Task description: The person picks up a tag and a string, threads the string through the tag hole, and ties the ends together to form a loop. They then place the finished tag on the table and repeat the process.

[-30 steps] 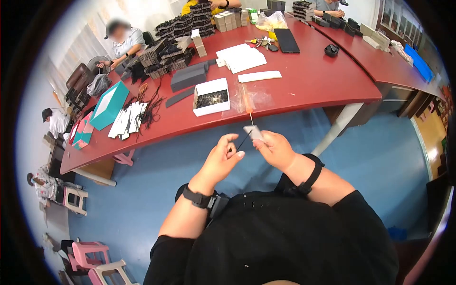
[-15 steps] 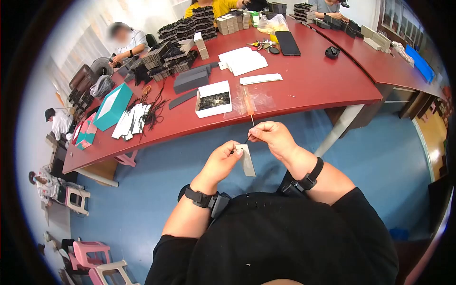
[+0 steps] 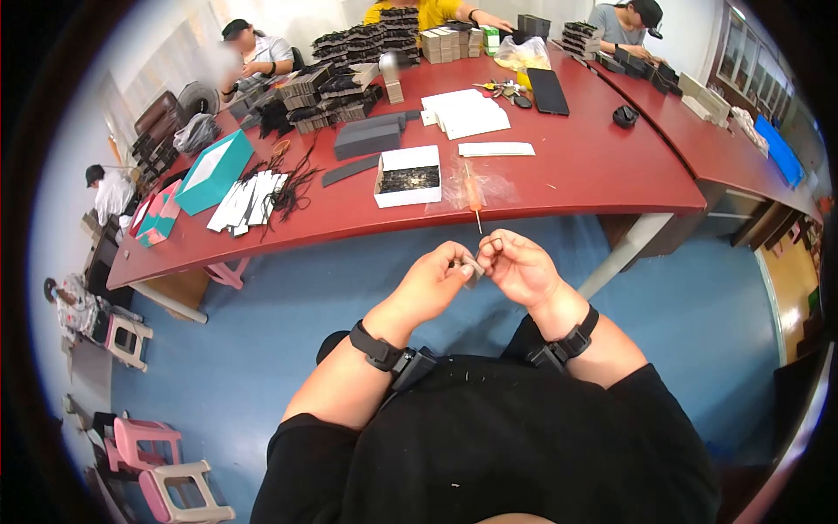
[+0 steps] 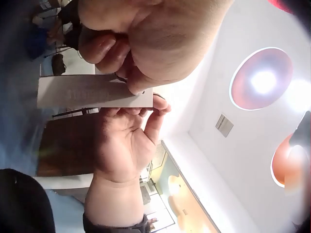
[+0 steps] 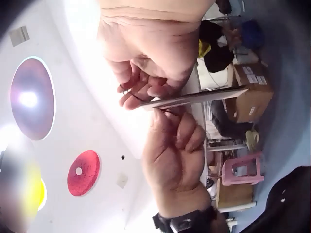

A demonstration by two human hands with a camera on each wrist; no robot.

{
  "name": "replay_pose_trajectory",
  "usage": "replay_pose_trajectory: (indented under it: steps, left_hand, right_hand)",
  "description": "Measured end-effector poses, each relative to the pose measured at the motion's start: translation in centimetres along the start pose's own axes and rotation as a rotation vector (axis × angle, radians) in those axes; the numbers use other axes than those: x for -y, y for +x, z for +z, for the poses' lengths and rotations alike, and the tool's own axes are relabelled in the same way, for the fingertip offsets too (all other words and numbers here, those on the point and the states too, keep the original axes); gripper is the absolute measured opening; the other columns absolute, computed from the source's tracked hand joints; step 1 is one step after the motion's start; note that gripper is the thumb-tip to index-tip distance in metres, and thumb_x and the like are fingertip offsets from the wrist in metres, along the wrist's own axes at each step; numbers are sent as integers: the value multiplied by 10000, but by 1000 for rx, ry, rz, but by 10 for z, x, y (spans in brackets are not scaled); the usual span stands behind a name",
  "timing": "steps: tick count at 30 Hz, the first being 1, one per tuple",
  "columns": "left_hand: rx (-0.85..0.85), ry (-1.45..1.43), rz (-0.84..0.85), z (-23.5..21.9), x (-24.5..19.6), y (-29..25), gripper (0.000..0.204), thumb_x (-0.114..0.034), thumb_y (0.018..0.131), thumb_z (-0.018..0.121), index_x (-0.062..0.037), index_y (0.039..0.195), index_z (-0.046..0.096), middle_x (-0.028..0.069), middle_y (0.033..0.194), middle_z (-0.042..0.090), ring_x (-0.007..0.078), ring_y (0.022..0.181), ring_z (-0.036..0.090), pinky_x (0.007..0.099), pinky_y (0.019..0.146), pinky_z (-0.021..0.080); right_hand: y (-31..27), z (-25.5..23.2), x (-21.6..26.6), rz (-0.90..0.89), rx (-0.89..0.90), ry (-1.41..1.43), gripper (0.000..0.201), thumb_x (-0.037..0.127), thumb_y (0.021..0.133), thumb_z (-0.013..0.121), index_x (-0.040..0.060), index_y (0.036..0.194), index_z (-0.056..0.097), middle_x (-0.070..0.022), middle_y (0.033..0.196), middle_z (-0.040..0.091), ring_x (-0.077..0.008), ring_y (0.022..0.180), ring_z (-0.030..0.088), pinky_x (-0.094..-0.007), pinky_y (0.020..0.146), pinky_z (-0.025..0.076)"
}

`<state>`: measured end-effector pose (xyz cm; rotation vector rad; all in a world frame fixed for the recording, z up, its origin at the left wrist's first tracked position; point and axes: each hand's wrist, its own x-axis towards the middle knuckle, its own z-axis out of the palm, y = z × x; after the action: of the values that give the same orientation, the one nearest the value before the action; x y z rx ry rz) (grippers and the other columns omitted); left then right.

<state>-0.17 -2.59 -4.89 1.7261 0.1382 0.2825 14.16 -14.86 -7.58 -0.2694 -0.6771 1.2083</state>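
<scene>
From where I stand, the red bench (image 3: 602,170) is the biggest thing in front of the seated person, with an open white box (image 3: 408,198) on it. Beside that, an orange-handled tool (image 3: 473,192) points its thin metal shaft out over the edge, towards the hands.

The left hand (image 3: 426,286) pinches a narrow pale card (image 4: 87,92) near one end. The right hand (image 3: 530,272) is close against it, fingers curled in, pinching a thin dark cord (image 5: 132,95) at that same end. The card is held off the bench, in front of its near edge, above the person's lap.

I'd judge the card light and fairly stiff, likely to crease if squeezed hard; best gripped by its long edges, just below the corded end. The cord looks limp and fine, easy to lose, so fingertips near its end suit it.

Half a second ago the card hung with its broad face to the head camera; now it is foreshortened, mostly hidden by fingers, and the hands have closed in together.
</scene>
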Motion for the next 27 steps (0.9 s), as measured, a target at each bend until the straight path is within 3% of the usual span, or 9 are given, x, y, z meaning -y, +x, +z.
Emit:
replay_pose_trajectory:
  steps: [2, 3, 6, 8, 12, 18, 20, 24, 27]
  left_hand:
    - [-126, 256, 194, 3, -6, -6, 153, -120, 946, 471, -20, 1059, 491, -17, 775, 473, 52, 716, 440, 201, 645, 381]
    - [-162, 94, 200, 4, -2, -9, 165, -94, 944, 448, -17, 1089, 463, -15, 747, 461, 75, 681, 441, 231, 621, 396]
    - [-177, 241, 286, 7, 2, -13, 150, -82, 939, 443, -21, 1073, 472, -3, 719, 463, 99, 647, 436, 262, 600, 406]
    - [-195, 353, 369, 15, -7, -16, 88, -57, 922, 462, -23, 985, 515, 28, 712, 517, 117, 662, 490, 274, 619, 432]
    - [-237, 234, 244, 23, -20, -25, 71, 14, 863, 531, 18, 902, 591, 103, 834, 643, 152, 802, 609, 274, 719, 484]
    - [-248, 14, 249, 20, 10, -28, 84, 13, 866, 550, 26, 942, 584, 105, 907, 660, 139, 799, 615, 246, 702, 479]
    - [-297, -114, 31, 21, -4, -34, 99, 9, 857, 566, 2, 955, 573, 100, 939, 654, 113, 769, 601, 220, 662, 458]
    - [-252, -60, 257, 16, 5, -29, 145, -13, 838, 594, -20, 980, 570, 93, 1047, 610, 113, 808, 576, 232, 673, 453]
    - [-233, 398, 541, 14, 3, -27, 395, -93, 770, 690, -43, 1119, 513, 80, 1156, 474, 184, 944, 554, 321, 786, 479]
  right_hand:
    - [-6, 5, 6, -15, -92, -250, 131, 103, 886, 541, 35, 965, 619, -91, 1001, 619, -131, 778, 566, -243, 671, 429]
    - [-8, 7, 6, 8, -166, -391, 198, 79, 882, 543, 36, 1056, 627, -71, 997, 628, -99, 717, 557, -209, 614, 413]
    - [-12, 21, 2, 156, -372, -642, 270, 78, 876, 559, 34, 1138, 608, -42, 967, 639, -68, 670, 547, -190, 575, 405]
    - [-10, 35, -5, 128, -357, -619, 333, 137, 864, 609, 27, 1178, 589, -18, 900, 638, -60, 672, 552, -183, 588, 420]
    - [-12, 35, -11, 254, -238, -665, 316, 174, 833, 662, 2, 1093, 616, -29, 863, 635, -84, 687, 572, -210, 593, 447]
    - [-11, 32, -10, 279, -118, -707, 251, 135, 809, 677, -14, 1006, 631, -41, 816, 627, -84, 620, 551, -210, 543, 449]
    - [-13, 31, -12, 275, -109, -588, 185, 86, 801, 652, -14, 955, 640, -40, 775, 617, -77, 581, 527, -203, 519, 427]
    - [-15, 24, -18, 247, -177, -557, 113, 58, 796, 598, -12, 867, 651, -31, 697, 586, -78, 544, 500, -202, 498, 398]
    - [-16, 31, -14, 252, -111, -632, 194, 63, 831, 567, -8, 992, 646, -19, 734, 598, -67, 577, 513, -210, 534, 426]
